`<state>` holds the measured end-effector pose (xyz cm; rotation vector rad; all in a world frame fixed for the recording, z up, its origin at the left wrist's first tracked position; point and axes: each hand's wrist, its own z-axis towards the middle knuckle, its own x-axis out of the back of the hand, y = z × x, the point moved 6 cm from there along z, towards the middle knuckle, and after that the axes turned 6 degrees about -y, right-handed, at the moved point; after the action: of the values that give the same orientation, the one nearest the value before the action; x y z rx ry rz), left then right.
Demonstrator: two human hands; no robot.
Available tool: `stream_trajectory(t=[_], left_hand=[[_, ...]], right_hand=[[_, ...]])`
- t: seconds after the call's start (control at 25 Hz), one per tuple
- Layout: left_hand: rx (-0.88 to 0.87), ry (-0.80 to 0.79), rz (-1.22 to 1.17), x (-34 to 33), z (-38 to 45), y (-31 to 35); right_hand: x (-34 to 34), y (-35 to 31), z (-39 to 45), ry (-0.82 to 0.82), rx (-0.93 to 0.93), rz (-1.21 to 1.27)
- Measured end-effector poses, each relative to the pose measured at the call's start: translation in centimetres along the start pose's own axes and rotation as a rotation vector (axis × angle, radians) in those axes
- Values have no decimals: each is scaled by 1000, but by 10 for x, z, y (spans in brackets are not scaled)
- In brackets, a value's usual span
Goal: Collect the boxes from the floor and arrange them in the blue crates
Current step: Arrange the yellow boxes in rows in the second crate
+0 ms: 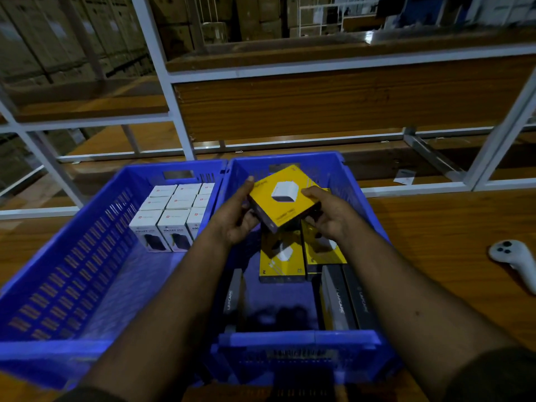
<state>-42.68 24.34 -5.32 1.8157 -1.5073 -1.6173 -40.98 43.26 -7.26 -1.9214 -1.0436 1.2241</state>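
1. Both hands hold one yellow box (282,198) tilted above the right blue crate (295,340): the left hand (236,216) grips its left edge, the right hand (329,214) its right edge, fingers (311,192) curled round it.
2. Under it, two more yellow boxes (282,258) lie flat near the crate's far wall, and dark narrow boxes (345,306) stand along its right side, one more at its left.
3. The left blue crate (58,285) holds white boxes (171,216) packed upright in rows at its far right corner; most of its floor is bare.
4. I'd say the work is partway: both crates have room, and the floor is out of sight, so what remains I cannot tell.
5. A white controller (514,261) lies on the tabletop (449,242), well right of the crates.
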Motion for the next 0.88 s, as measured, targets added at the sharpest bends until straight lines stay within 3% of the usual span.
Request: stream_trajectory(t=[0.08, 0.2, 0.32, 0.52, 0.72, 0.88], left_hand=[[64, -48, -20, -3, -3, -4], [157, -61, 139, -6, 0, -17], [96, 61, 138, 5, 8, -13], [41, 167, 254, 25, 17, -4], [35, 148, 253, 28, 28, -12], [142, 140, 431, 29, 31, -19]], right_hand=[[-4, -1, -1, -26, 8, 90], [-10, 0, -7, -67, -39, 11], [-10, 8, -11, -82, -128, -55], [-3, 3, -4, -22, -58, -164], [-8, 21, -15, -176, -296, -407], [-15, 37, -23, -302, -427, -483]])
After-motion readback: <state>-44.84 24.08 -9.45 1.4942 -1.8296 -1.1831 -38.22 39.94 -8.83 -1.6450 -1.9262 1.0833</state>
